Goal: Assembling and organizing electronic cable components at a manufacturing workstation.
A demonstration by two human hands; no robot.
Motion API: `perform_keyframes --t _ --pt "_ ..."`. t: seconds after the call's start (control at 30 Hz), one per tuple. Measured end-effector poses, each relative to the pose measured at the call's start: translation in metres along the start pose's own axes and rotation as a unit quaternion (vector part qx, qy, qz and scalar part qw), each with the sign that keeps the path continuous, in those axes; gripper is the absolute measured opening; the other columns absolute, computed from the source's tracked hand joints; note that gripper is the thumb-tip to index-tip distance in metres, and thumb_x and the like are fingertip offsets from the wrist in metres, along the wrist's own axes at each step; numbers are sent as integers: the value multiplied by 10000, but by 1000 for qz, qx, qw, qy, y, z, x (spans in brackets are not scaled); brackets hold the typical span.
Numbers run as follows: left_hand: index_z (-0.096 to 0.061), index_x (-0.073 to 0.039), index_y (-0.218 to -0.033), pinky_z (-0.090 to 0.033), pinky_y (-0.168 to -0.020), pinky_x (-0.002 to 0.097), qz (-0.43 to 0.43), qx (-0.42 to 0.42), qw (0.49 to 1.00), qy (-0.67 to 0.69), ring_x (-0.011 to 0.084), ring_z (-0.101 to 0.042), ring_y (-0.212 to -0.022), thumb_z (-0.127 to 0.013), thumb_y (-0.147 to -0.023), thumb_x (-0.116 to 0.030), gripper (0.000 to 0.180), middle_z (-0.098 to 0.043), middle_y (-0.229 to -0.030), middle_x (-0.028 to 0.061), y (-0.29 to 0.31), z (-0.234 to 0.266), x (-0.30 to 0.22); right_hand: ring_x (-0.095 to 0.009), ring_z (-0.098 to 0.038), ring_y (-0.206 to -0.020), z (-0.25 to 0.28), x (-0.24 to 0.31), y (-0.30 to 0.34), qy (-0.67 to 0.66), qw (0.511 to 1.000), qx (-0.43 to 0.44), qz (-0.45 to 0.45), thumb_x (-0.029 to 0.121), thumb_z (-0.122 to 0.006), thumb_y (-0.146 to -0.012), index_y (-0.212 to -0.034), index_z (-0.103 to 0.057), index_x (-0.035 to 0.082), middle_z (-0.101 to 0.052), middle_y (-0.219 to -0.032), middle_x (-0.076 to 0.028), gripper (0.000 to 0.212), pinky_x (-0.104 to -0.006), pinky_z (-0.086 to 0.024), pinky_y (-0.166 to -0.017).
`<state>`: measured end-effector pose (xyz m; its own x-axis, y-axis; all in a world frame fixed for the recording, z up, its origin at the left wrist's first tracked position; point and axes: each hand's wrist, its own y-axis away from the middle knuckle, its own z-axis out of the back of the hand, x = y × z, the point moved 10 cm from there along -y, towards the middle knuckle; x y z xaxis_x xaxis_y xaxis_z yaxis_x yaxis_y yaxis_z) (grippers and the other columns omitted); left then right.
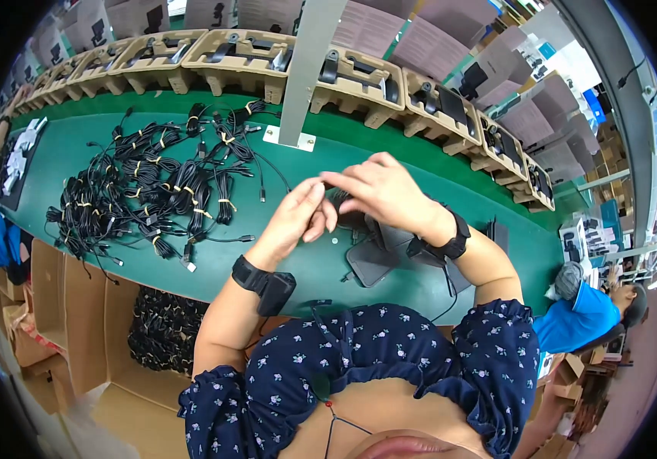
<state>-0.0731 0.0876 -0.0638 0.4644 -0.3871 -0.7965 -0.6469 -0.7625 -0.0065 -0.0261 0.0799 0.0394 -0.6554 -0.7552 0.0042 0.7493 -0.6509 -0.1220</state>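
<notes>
My left hand (pixel 298 214) is above the green table, its thumb and index finger pinched together. Anything in that pinch is too small to make out. Reaching in from the right, my right hand (pixel 389 193) has its fingers stretched out, with the index fingertip at the tips of the left fingers. Behind and below the hands are black items, partly covered by them. A dark grey flat pouch-like item (pixel 373 263) lies on the table under my right wrist. To the left of my hands spreads a pile of black cables (pixel 148 180), coiled and tied with pale bands.
A metal post (pixel 305 76) is fixed to the green table (pixel 275 138) beyond my hands. Cardboard trays (pixel 355 90) with black parts line the far edge. A carton (pixel 145 375) holding more black cables stands at lower left. People in blue are at far left and right (pixel 585 314).
</notes>
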Motion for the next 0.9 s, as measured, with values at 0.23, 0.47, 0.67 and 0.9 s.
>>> perform_keyframes --t 0.23,0.47,0.67,0.9 --pt "-563 -25 -1093 -418 -560 188 -74 -50 979 -185 57 -501 -582 -428 -955 -194 257 -596 -754 37 -4 13 -3 -189 -554 -856 32 -47 20 -18 979 -132 -155 216 -695 -745 -900 -644 63 -569 -963 -26 224 -316 -425 -773" --pt "-478 -42 -1053 -466 -679 236 -229 -162 948 -151 120 -565 -708 -344 -982 -270 274 -597 -826 63 6 23 -17 -55 -552 -572 -56 -41 13 -664 689 -76 -279 145 -593 -873 -1021 -542 8 -595 -758 -13 208 -200 -477 -535" --pt "-456 -66 -1105 -373 -439 205 44 -25 999 -6 94 -504 -589 -346 -978 -336 318 -568 -813 55 4 23 35 -311 -503 -1038 5 17 -12 -58 990 -128 19 371 -686 -685 -1218 -476 70 -505 -1161 -144 648 -423 -401 -871" --pt "-475 -40 -1072 -451 -515 207 67 25 990 -123 129 -574 -616 -337 -977 -326 331 -599 -924 118 -3 -2 30 -235 -574 -770 -29 17 17 -71 997 16 -10 327 -638 -749 -1334 -368 87 -591 -924 -99 687 -331 -427 -698"
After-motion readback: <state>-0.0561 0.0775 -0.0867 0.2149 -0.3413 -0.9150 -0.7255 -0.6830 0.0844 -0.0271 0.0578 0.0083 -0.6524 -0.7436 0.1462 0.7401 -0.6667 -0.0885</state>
